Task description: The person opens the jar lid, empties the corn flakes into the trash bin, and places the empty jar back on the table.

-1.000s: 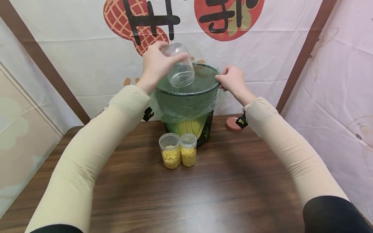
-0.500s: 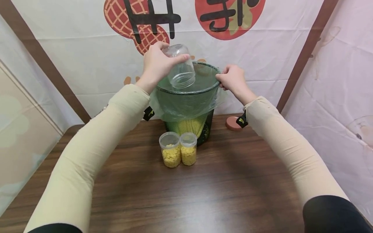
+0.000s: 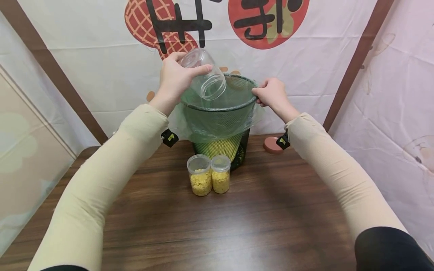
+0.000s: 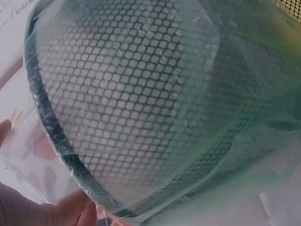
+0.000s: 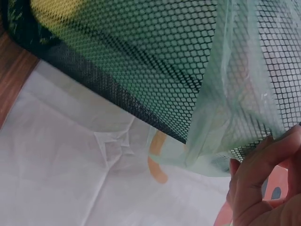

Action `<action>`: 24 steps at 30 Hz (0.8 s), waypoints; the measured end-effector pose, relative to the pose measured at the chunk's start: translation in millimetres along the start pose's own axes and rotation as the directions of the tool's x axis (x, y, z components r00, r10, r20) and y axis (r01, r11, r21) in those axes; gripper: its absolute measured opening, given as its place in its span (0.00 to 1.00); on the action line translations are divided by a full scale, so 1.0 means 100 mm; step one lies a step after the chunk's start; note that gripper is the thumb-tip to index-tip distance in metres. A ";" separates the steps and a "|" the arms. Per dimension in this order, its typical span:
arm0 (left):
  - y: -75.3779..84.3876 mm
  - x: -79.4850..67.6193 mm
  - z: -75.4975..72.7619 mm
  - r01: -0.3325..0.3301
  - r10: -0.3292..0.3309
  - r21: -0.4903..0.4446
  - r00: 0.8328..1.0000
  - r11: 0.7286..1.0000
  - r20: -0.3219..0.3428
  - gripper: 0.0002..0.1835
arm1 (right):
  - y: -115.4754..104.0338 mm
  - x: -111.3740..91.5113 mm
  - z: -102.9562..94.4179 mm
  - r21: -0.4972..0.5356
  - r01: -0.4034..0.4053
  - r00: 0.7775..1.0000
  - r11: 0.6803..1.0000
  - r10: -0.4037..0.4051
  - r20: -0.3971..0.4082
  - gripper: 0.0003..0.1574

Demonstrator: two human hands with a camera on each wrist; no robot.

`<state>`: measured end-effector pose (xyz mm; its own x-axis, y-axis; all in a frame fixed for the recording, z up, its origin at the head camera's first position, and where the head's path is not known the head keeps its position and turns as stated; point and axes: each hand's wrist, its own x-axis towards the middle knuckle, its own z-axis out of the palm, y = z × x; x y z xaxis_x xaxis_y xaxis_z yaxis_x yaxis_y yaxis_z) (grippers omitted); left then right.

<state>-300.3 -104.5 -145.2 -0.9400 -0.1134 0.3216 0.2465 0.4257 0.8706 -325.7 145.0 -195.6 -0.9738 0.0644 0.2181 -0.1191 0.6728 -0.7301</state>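
Note:
In the head view my left hand [image 3: 175, 77] grips a clear jar [image 3: 200, 69], tipped with its mouth down and to the right over a mesh waste bin [image 3: 241, 146]. A thin green bin liner [image 3: 213, 126] lines the bin and folds down outside its rim. At the rim's right side, my right hand [image 3: 272, 91] pinches the rim and liner with curled fingers. The right wrist view shows those fingers [image 5: 256, 176] against the liner. My left hand [image 4: 42, 212] partly shows beside the bin in the left wrist view. I see no contents in the tilted jar.
Two clear jars, a wider one [image 3: 200, 182] and a narrower one [image 3: 220, 181], hold yellow crumbly stuff before the bin. A pink round lid [image 3: 272, 145] lies to its right on the wooden table [image 3: 217, 229]. A printed white cloth [image 3: 112, 75] hangs behind.
My left hand has shifted slightly left and tilted the jar further, so its mouth faces more to the right. My right hand stays at the rim.

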 end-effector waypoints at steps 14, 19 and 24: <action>-0.10 -0.10 -0.06 -0.014 0.011 -0.053 0.998 0.998 -0.070 0.45 | 0.02 -0.04 -0.03 -0.051 0.041 0.998 0.998 -0.043 -0.047 0.31; -0.11 -0.14 -0.10 -0.041 0.037 -0.067 0.997 0.997 -0.065 0.47 | 0.02 -0.05 -0.04 -0.091 0.058 0.995 0.994 -0.064 -0.070 0.32; -0.15 -0.17 -0.11 -0.063 0.056 -0.140 0.997 0.988 -0.057 0.44 | 0.02 -0.07 -0.07 -0.114 0.036 0.997 0.993 -0.044 -0.070 0.31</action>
<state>-285.6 -119.1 -160.0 -0.9098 -0.1409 0.3904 0.3360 0.3023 0.8921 -317.5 151.3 -194.5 -0.9517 0.0855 0.2948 -0.1314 0.7546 -0.6429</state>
